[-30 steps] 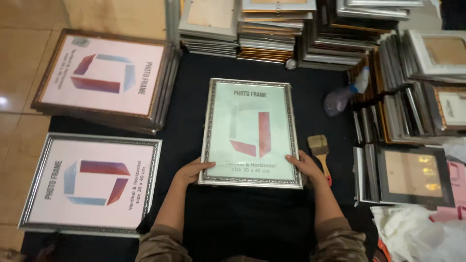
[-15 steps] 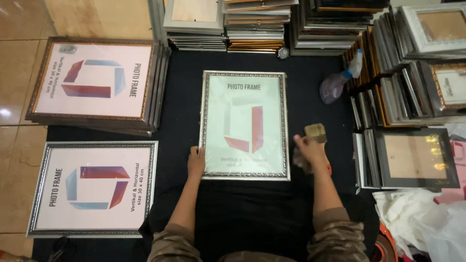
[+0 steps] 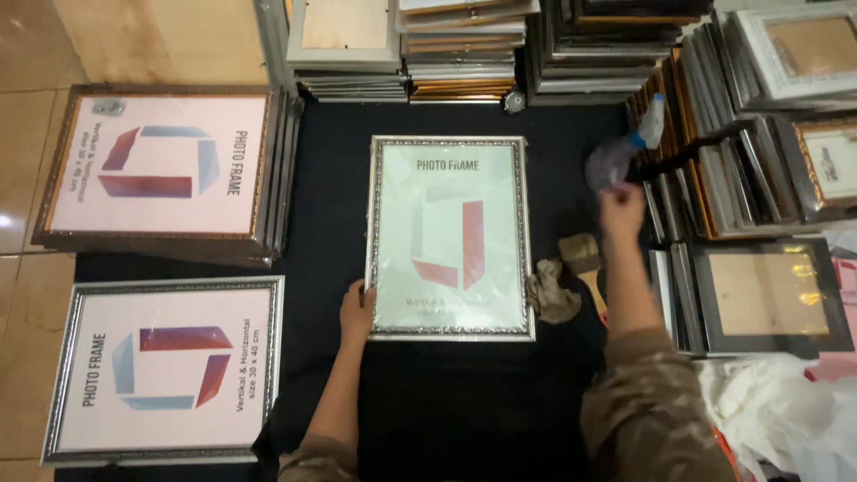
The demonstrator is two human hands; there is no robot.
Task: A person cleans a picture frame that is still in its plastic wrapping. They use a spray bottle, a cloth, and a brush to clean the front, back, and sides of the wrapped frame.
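A silver-edged photo frame (image 3: 449,236) with a printed paper insert lies flat on the black cloth (image 3: 428,402) in front of me. My left hand (image 3: 359,311) grips its lower left corner. My right hand (image 3: 621,202) is stretched out to the right, its fingers curled around the lower end of a clear spray bottle (image 3: 611,162) with a blue-and-white nozzle. The bottle lies against the frames stacked at the right.
A paintbrush (image 3: 582,255) and a crumpled rag (image 3: 552,291) lie just right of the frame. Two more framed inserts (image 3: 165,366) (image 3: 161,170) sit at the left, the upper one on a stack. Stacks of frames (image 3: 464,54) line the back and right (image 3: 768,286).
My right hand left the frame's lower right corner, passed over the paintbrush, and reached up to the spray bottle. My left hand stayed at the frame's lower left corner.
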